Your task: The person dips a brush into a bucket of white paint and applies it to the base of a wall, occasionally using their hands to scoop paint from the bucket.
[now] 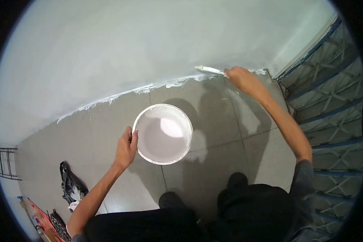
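Note:
My left hand (126,148) is closed on the rim of a round white bucket (136,121), thumb over the edge. Pale paint (161,139) covers the bottom inside it, and the bucket is held above the tiled floor. In my right hand (245,82) is a white-smeared paintbrush (209,69), its handle in my closed fingers. The brush tip points left and lies against or just in front of the lower wall (149,44); I cannot tell which. Ragged white paint (175,82) runs along the joint where wall meets floor.
A folding metal lattice gate (330,97) with blue bars stands along the right. A black bag (71,179) lies on the grey tiles (105,137) at left. Red and patterned items (44,218) are at lower left, below a dark metal rack (6,161).

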`<state>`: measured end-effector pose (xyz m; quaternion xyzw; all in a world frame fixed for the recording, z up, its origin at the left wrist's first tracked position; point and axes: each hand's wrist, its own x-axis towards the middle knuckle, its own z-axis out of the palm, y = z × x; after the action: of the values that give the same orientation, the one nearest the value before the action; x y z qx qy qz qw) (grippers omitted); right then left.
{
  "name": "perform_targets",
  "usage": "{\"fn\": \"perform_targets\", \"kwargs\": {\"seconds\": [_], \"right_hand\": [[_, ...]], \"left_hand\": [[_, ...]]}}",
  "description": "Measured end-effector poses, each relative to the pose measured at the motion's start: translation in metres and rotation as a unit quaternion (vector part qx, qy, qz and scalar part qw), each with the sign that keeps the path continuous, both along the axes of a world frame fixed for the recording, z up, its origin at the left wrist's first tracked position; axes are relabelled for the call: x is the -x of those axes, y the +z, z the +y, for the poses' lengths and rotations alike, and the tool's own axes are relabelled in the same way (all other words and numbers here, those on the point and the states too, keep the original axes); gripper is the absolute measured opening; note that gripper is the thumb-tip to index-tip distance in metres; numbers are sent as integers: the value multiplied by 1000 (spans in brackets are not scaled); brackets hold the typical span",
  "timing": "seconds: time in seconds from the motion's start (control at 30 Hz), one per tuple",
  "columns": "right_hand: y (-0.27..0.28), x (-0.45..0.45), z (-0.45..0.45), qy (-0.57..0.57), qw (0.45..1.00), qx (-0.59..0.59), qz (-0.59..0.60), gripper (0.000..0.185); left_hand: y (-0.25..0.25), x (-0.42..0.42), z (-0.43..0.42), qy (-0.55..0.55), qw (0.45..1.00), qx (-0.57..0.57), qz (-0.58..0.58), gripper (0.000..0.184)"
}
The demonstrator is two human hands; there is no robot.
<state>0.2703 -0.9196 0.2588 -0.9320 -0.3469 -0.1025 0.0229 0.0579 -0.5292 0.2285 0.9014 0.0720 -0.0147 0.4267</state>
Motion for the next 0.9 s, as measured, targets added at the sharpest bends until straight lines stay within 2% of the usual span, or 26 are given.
{"fn": "perform_targets", "kwargs": {"seconds": [0.13, 0.3, 0.5, 0.63, 0.73, 0.9], "right_hand": [[-21, -40, 28, 53, 973, 222, 16, 5], [-51, -60, 63, 85, 972, 221, -17, 7], [-81, -87, 80, 68, 977, 195, -45, 7], [-74, -96, 90, 47, 976, 199, -80, 7], [-59, -98, 99, 19, 977, 202, -58, 9], [-14, -81, 98, -11, 977, 210, -47, 13]], "left_hand": [[-5, 3, 1, 29, 999, 21, 5, 28], [-7, 6, 1, 37, 999, 24, 8, 27], [-2, 5, -2, 32, 999, 21, 28, 27], [-3, 5, -4, 36, 999, 30, 14, 27], [-7, 4, -1, 27, 999, 23, 9, 27], [-11, 5, 2, 29, 999, 19, 13, 29]]}}
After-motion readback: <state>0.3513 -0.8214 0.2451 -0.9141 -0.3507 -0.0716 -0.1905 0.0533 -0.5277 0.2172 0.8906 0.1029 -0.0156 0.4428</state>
